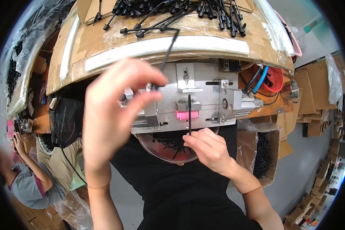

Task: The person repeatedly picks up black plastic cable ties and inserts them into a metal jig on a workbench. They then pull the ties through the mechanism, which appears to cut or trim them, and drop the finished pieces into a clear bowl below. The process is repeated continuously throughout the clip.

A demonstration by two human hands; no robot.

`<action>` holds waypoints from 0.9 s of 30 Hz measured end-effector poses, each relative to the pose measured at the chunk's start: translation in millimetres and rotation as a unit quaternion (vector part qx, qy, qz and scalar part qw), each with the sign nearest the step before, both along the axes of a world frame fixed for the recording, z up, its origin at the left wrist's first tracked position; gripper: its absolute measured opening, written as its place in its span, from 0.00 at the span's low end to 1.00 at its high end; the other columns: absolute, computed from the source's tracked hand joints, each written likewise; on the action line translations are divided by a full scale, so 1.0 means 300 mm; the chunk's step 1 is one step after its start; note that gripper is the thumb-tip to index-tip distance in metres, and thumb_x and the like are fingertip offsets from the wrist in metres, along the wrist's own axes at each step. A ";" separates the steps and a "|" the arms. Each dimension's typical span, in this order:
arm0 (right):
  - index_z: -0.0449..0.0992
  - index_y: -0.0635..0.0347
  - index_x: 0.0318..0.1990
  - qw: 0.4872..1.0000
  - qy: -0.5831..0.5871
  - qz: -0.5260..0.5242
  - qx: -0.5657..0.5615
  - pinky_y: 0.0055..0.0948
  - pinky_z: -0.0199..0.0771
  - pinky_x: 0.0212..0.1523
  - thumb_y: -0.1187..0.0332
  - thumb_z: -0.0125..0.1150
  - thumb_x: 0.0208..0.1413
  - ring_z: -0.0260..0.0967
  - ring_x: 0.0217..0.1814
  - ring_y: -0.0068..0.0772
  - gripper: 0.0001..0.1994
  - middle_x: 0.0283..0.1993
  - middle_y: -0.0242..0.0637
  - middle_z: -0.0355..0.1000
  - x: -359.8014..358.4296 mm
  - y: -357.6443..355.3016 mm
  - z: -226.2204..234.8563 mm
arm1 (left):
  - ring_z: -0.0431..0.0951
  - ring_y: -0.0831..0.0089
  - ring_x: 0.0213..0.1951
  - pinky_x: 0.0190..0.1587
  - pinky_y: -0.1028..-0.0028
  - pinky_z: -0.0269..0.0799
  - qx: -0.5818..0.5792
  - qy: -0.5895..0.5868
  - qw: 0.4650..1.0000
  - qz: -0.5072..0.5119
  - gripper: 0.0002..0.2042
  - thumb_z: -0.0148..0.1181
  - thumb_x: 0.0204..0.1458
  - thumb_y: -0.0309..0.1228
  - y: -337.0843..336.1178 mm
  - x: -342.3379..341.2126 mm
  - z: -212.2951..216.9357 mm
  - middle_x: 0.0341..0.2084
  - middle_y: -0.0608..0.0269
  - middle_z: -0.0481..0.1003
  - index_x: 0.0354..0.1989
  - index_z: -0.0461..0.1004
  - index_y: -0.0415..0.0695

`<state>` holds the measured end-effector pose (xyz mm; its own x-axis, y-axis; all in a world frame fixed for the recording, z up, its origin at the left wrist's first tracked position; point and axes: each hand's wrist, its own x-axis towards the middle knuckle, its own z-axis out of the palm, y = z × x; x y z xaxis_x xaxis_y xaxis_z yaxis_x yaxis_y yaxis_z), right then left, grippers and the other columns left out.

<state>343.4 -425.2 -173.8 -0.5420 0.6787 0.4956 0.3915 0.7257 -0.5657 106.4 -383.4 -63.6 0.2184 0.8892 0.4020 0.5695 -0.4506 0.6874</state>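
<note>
My left hand (117, 109), blurred by motion, is raised over the left part of a metal fixture (166, 90). Its thumb and fingers pinch the lower end of a thin black plastic rod (168, 55) that slants up toward the cardboard. Below the fixture's front edge, my right hand (211, 148) is closed on the lower end of another black rod (189, 120). This rod stands upright in the picture, its thicker tip in front of a small metal block (195, 105) and beside a pink piece (181, 115). Whether it touches them I cannot tell.
Black capped rods (176, 7) lie heaped on cardboard (76, 50) behind the fixture. A clear bowl (147, 143) of black pieces sits below it. At right are a red basket (278, 78), a metal cup (294, 89) and a carton (272, 168); at left, another person (38, 184).
</note>
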 end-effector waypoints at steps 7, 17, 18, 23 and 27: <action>0.80 0.68 0.38 0.997 0.064 0.003 -0.036 0.32 0.76 0.30 0.79 0.76 0.35 0.73 0.29 0.40 0.18 0.32 0.41 0.75 0.100 -0.055 0.116 | 0.71 0.64 0.36 0.43 0.68 0.70 0.025 0.122 0.991 0.051 0.32 0.64 0.44 0.19 -0.273 0.214 -0.243 0.34 0.57 0.70 0.62 0.64 0.31; 0.80 0.66 0.38 0.985 0.160 -0.009 -0.069 0.30 0.76 0.33 0.79 0.76 0.38 0.75 0.32 0.38 0.16 0.34 0.41 0.78 0.153 -0.063 0.167 | 0.69 0.66 0.37 0.44 0.71 0.70 0.026 0.235 0.969 0.078 0.34 0.57 0.39 0.16 -0.243 0.300 -0.350 0.34 0.59 0.65 0.62 0.62 0.28; 0.80 0.66 0.38 0.984 0.163 -0.006 -0.069 0.30 0.77 0.33 0.79 0.75 0.38 0.75 0.33 0.38 0.16 0.34 0.41 0.78 0.154 -0.063 0.172 | 0.69 0.66 0.37 0.44 0.70 0.70 0.019 0.227 0.971 0.074 0.34 0.58 0.40 0.16 -0.243 0.299 -0.345 0.34 0.59 0.66 0.63 0.62 0.29; 0.81 0.67 0.32 0.963 0.197 0.104 -0.151 0.30 0.76 0.30 0.77 0.74 0.40 0.76 0.29 0.38 0.10 0.28 0.42 0.77 0.171 -0.071 0.185 | 0.70 0.65 0.37 0.42 0.70 0.68 -0.068 0.017 0.997 0.007 0.28 0.62 0.50 0.24 -0.226 0.272 -0.221 0.35 0.58 0.70 0.62 0.66 0.34; 0.80 0.69 0.33 0.937 0.205 0.161 -0.233 0.30 0.77 0.30 0.83 0.71 0.39 0.75 0.30 0.40 0.10 0.29 0.44 0.77 0.197 -0.080 0.166 | 0.70 0.72 0.35 0.39 0.73 0.69 -0.278 -0.344 0.890 -0.110 0.09 0.53 0.60 0.22 -0.213 0.262 -0.171 0.35 0.59 0.75 0.45 0.76 0.33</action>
